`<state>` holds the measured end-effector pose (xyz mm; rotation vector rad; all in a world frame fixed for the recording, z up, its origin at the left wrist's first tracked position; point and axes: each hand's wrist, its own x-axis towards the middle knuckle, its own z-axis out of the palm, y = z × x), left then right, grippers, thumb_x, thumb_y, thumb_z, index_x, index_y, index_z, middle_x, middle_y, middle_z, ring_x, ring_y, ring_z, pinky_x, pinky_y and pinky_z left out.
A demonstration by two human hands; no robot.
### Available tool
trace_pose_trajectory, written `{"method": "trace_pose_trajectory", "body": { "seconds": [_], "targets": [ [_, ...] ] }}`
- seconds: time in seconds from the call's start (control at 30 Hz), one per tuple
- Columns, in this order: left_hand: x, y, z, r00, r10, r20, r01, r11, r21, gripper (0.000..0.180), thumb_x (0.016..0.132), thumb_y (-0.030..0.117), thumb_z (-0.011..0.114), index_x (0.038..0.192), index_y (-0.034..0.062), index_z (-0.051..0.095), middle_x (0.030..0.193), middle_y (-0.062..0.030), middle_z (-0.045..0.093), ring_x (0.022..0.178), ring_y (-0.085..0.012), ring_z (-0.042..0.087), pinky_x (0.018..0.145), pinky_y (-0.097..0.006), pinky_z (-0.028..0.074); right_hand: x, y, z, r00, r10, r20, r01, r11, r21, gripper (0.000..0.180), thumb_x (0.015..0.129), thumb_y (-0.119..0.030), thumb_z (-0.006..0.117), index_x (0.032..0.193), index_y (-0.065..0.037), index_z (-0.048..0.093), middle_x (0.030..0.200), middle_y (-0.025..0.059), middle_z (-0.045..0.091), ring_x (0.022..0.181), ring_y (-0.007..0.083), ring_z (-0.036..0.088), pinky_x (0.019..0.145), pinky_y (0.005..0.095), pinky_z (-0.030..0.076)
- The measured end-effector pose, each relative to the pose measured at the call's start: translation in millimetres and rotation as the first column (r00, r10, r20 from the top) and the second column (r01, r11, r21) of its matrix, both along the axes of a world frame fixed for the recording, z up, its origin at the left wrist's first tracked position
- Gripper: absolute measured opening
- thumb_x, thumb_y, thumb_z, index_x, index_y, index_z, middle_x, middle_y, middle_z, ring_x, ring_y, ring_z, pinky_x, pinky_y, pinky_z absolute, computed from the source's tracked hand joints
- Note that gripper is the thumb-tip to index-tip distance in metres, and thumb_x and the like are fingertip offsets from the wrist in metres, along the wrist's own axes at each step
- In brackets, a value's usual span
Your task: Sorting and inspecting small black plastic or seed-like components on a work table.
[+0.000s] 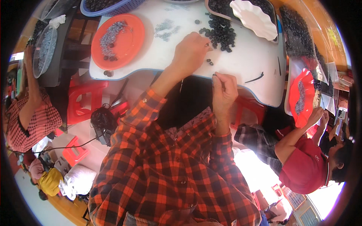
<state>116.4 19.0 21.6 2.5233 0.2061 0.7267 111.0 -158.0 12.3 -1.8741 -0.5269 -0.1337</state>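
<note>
My left hand [191, 52] is over the white table, its fingers curled and closed beside a pile of small black round parts [222, 33]. What is between its fingertips, if anything, I cannot make out. My right hand [224, 88] is at the table's near edge, thumb and forefinger pinched on a small dark piece [214, 75]. A couple of loose black parts [210, 61] lie between the two hands. To the left, an orange-red plate [132, 45] holds many tiny grey-blue pieces [110, 34] and several black parts.
At the back are a blue basket [126, 8] and a tray of black parts with a white scalloped dish [253, 19] on it. A black strip [255, 78] lies on the table's right. Red stools [87, 98] stand below. People sit at both sides, one by a red dish [301, 98].
</note>
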Motion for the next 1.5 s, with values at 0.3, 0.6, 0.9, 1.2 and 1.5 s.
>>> {"method": "trace_pose_trajectory", "body": {
  "seconds": [0.3, 0.6, 0.9, 1.2, 1.5],
  "targets": [
    [-57.0, -10.2, 12.4, 0.934, -0.164, 0.316, 0.248, -0.335, -0.909, 0.028, 0.099, 0.008, 0.048, 0.122, -0.0056, 0.057, 0.103, -0.0169, 0.067, 0.075, -0.0132, 0.065, 0.069, -0.026, 0.056, -6.5, -0.9, -0.7, 0.999, -0.011, -0.047, 0.010, 1.000, -0.008, 0.010, 0.083, 0.003, 0.068, 0.093, 0.001, 0.067, 0.089, 0.0085, 0.060, 0.078, 0.0155, 0.059, 0.068, 0.0259, 0.049],
    [-78.8, -19.1, 3.4, 0.906, -0.107, 0.410, 0.280, -0.574, -0.769, 0.030, 0.099, 0.008, 0.047, 0.125, -0.0067, 0.054, 0.106, -0.0184, 0.065, 0.083, -0.0148, 0.066, 0.076, -0.026, 0.057, -15.0, 1.2, 2.5, 1.000, 0.022, -0.015, -0.022, 1.000, -0.012, 0.009, 0.084, 0.002, 0.068, 0.093, 0.001, 0.067, 0.090, 0.0085, 0.060, 0.079, 0.0150, 0.059, 0.068, 0.0249, 0.048],
    [-96.9, -18.4, -5.8, 0.937, -0.022, 0.349, 0.275, -0.571, -0.774, 0.030, 0.095, 0.004, 0.055, 0.123, -0.0064, 0.056, 0.108, -0.0164, 0.064, 0.088, -0.0145, 0.065, 0.080, -0.027, 0.057, -26.5, 5.5, 2.6, 0.984, 0.086, -0.155, -0.072, 0.993, 0.095, 0.011, 0.088, 0.000, 0.064, 0.098, 0.001, 0.065, 0.091, 0.0042, 0.058, 0.072, 0.0085, 0.056, 0.063, 0.0201, 0.047],
    [-101.2, -15.2, -17.6, 0.938, -0.050, 0.344, 0.254, -0.580, -0.774, 0.027, 0.094, 0.003, 0.057, 0.119, -0.0054, 0.059, 0.103, -0.0159, 0.066, 0.085, -0.0147, 0.066, 0.075, -0.025, 0.058, -31.7, 12.0, 13.0, 0.913, 0.103, -0.396, -0.018, 0.977, 0.214, 0.010, 0.088, -0.002, 0.066, 0.097, 0.001, 0.067, 0.089, 0.0033, 0.060, 0.071, 0.0074, 0.057, 0.061, 0.0197, 0.048],
    [-103.0, -20.7, -13.1, 0.951, -0.079, 0.300, 0.213, -0.536, -0.817, 0.024, 0.094, 0.007, 0.057, 0.115, -0.0042, 0.062, 0.100, -0.0129, 0.067, 0.079, -0.0128, 0.065, 0.068, -0.024, 0.057, -33.0, 16.1, 19.2, 0.897, 0.229, -0.379, -0.085, 0.929, 0.361, 0.010, 0.089, -0.002, 0.064, 0.099, 0.000, 0.067, 0.089, 0.0032, 0.062, 0.069, 0.0073, 0.058, 0.060, 0.0194, 0.048]
  ]
}}
